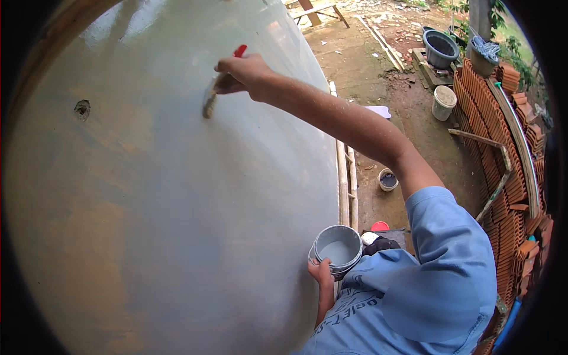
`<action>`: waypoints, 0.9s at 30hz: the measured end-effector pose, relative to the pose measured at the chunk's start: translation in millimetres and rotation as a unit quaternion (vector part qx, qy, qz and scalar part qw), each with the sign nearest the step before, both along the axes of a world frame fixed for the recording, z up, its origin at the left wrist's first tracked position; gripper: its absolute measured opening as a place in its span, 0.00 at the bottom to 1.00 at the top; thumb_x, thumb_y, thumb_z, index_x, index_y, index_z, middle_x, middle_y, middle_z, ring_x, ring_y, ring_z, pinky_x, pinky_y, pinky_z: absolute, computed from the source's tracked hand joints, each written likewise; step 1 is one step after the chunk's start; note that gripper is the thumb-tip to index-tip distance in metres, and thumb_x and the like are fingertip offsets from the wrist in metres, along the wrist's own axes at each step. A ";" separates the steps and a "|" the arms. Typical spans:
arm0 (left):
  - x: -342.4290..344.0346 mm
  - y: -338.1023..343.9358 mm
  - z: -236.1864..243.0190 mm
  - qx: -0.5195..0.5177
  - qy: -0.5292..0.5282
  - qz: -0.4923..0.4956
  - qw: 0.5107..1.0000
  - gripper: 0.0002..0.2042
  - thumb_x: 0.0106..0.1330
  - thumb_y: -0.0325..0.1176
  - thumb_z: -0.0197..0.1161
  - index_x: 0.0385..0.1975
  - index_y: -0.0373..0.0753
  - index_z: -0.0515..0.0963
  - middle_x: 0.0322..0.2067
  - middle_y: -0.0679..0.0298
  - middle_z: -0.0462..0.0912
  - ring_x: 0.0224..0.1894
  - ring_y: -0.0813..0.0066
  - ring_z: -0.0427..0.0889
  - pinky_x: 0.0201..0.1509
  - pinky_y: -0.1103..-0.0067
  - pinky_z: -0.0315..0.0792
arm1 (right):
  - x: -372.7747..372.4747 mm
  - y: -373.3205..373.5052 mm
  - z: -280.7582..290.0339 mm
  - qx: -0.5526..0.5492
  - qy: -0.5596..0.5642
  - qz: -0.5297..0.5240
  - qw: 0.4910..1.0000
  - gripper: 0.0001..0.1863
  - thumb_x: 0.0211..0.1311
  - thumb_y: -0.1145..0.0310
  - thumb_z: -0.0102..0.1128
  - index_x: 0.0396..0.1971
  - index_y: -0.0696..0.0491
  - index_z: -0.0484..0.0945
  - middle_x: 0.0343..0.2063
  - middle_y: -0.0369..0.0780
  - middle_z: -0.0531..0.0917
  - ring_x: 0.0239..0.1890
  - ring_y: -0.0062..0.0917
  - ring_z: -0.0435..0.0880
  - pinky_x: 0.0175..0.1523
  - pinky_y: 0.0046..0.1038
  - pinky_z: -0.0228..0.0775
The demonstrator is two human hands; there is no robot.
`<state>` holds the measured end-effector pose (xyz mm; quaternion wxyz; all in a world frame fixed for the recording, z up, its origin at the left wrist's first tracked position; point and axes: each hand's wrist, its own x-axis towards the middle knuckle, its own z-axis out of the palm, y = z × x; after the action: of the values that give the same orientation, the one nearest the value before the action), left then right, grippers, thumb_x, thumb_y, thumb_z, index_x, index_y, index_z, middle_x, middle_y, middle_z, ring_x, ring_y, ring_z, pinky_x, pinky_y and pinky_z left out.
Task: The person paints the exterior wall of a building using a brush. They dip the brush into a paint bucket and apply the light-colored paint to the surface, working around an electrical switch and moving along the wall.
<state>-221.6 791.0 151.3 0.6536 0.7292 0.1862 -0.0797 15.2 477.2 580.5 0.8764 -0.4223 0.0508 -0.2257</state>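
Observation:
My right arm reaches up across a large grey-painted wall [195,207], and my right hand [245,74] is closed around a paintbrush [210,103]. The brush's red handle end sticks out above the fist. Its bristles point down, at or very near the wall; exact contact is hard to tell. Low by my body, my left hand [322,272] grips the rim of a paint bucket [338,244] holding pale grey liquid paint. Patches of the wall look yellowish brown, others smooth grey and shiny. A small rough hole [82,110] shows at its left.
Bamboo poles [343,183] run beside the wall's edge. On the ground below stand a small bucket with dark contents [388,180], a white bucket [444,103] and a dark tub [440,49]. Stacked orange roof tiles [500,154] line the right, with a bent wooden frame [503,168] before them.

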 end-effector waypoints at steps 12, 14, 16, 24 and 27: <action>10.2 8.6 -10.3 -0.033 0.001 -0.031 0.999 0.22 0.38 0.15 0.62 0.26 0.45 0.57 0.23 0.69 0.61 0.16 0.79 0.63 0.13 0.79 0.59 | 7.9 24.1 -98.9 0.118 -0.194 0.109 0.968 0.21 0.68 0.64 0.56 0.55 0.62 0.71 0.46 0.48 0.82 0.43 0.38 0.86 0.41 0.40 0.86; 9.4 8.0 -0.9 -0.008 0.005 -0.030 0.999 0.22 0.39 0.15 0.61 0.25 0.45 0.57 0.24 0.70 0.59 0.17 0.80 0.62 0.16 0.79 0.57 | -1.7 31.8 -183.9 0.121 -0.094 0.110 0.982 0.25 0.68 0.59 0.57 0.58 0.59 0.70 0.51 0.47 0.81 0.42 0.36 0.86 0.34 0.36 0.84; 3.3 9.7 4.4 0.024 0.020 -0.031 0.999 0.21 0.40 0.15 0.61 0.24 0.44 0.56 0.24 0.71 0.57 0.19 0.81 0.60 0.19 0.79 0.56 | -12.8 45.6 -278.3 0.182 -0.034 0.097 0.978 0.25 0.68 0.59 0.57 0.59 0.58 0.70 0.51 0.46 0.81 0.41 0.33 0.86 0.32 0.34 0.84; 10.0 19.6 -8.8 0.114 0.064 -0.062 0.989 0.21 0.41 0.15 0.62 0.25 0.43 0.57 0.25 0.69 0.59 0.20 0.81 0.62 0.20 0.80 0.59 | -76.6 60.0 -512.6 0.206 0.234 0.061 0.948 0.17 0.63 0.64 0.59 0.49 0.55 0.79 0.40 0.43 0.85 0.35 0.30 0.87 0.32 0.35 0.87; 13.6 17.4 -12.1 0.132 0.099 -0.081 0.983 0.20 0.42 0.16 0.62 0.27 0.42 0.58 0.26 0.68 0.61 0.20 0.80 0.65 0.18 0.80 0.62 | -65.6 50.3 -552.5 0.122 0.346 0.023 0.930 0.12 0.58 0.66 0.60 0.41 0.53 0.83 0.35 0.41 0.85 0.34 0.28 0.87 0.30 0.35 0.87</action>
<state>-208.0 808.4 139.2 0.5212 0.8105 0.1991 -0.1784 -50.4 527.5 28.0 0.8543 -0.3647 0.3684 -0.0377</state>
